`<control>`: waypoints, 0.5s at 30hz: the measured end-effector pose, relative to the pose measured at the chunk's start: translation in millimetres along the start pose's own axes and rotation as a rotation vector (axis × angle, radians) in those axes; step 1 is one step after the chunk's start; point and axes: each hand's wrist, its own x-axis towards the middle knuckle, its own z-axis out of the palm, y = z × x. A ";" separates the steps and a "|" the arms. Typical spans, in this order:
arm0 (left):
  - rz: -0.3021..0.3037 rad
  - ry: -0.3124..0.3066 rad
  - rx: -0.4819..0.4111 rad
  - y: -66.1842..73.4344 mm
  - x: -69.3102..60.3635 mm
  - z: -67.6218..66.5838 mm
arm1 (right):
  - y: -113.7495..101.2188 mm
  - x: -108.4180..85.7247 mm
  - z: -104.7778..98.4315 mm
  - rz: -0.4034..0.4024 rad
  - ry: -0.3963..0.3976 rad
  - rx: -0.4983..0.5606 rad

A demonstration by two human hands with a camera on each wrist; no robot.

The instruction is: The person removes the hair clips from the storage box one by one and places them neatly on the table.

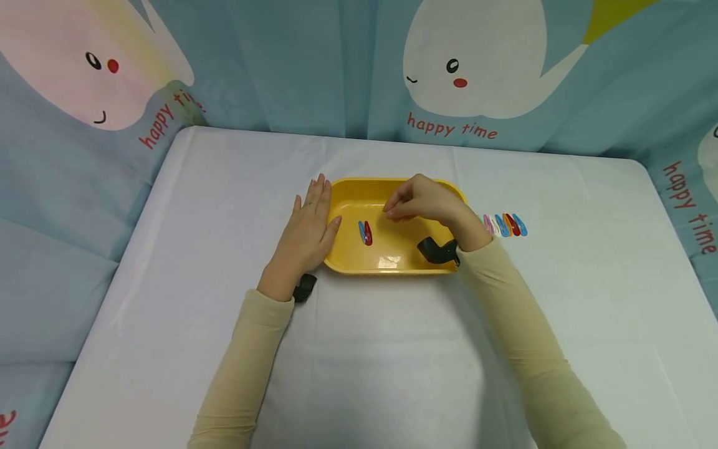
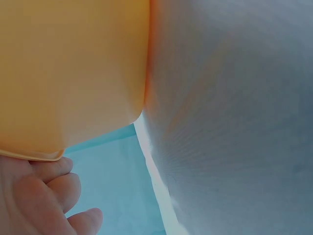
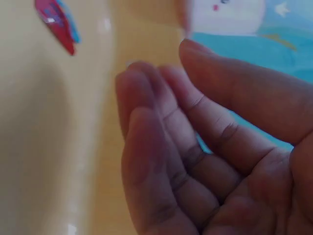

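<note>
A yellow tray stands on the white-covered table. Two snap hair clips lie side by side inside it, one blue and one red; the right wrist view shows the red clip overlapping the blue one. My left hand lies along the tray's left end, its fingers straight and touching the rim. Over the tray's inside, just right of the two clips, hovers my right hand. Its fingers are loosely bent, with the thumb apart from them, and I see nothing held.
Right of the tray, a row of several colourful hair clips lies on the table, its left end partly behind my right wrist. Black wrist cameras sit below both wrists. A blue curtain with whale prints hangs along the table's far edge.
</note>
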 end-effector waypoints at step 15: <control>0.000 -0.009 -0.002 0.4 0.3 -0.9 | 11.4 37.6 18.5 0.093 -0.169 -0.056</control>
